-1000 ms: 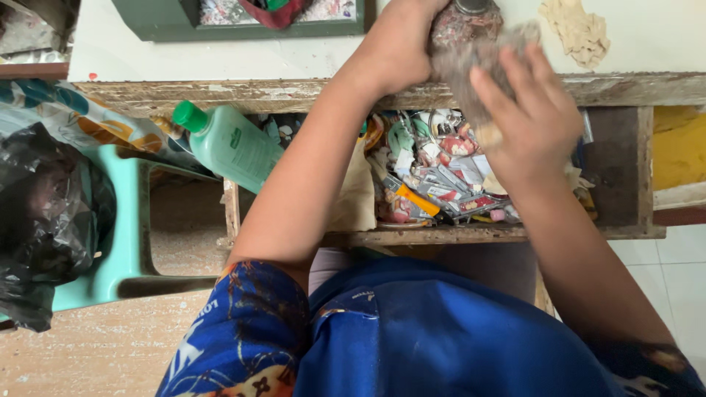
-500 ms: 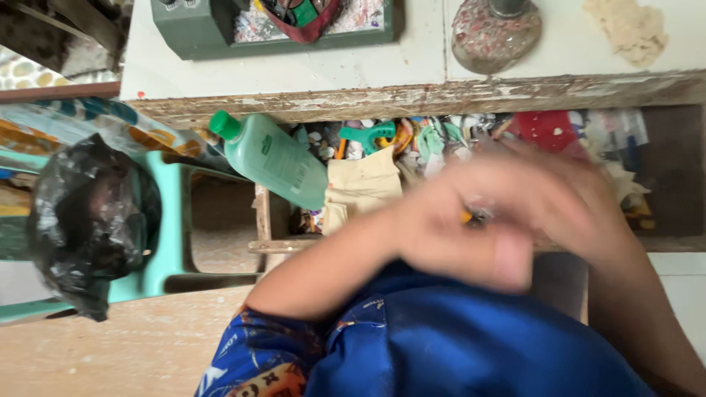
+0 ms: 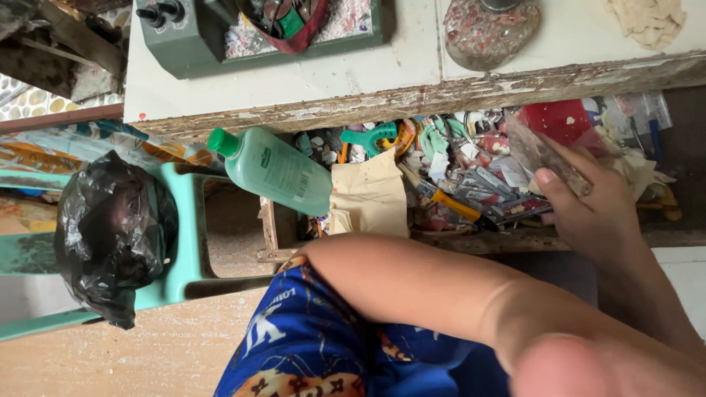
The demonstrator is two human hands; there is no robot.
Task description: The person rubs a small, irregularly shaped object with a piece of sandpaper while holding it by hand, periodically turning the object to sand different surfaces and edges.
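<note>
Right hand (image 3: 588,209) grips a flat mottled slab (image 3: 548,154) over the open drawer (image 3: 471,239) under the bench (image 3: 412,73); not put down yet. Left hand out of frame, can't tell its state

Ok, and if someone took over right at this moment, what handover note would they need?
Right hand: shut on a flat speckled piece, thumb on top, held over the cluttered drawer under the table.
Left hand: close to the camera and blurred; its grip cannot be told. Its forearm lies across the lap.
Things: the speckled jar stands on the table, with no hand on it. The green bottle lies at the drawer's left end, beside a tan paper packet.
Done: the piece is in hand.
Left: it is not yet set down, and the drawer is open.
</note>
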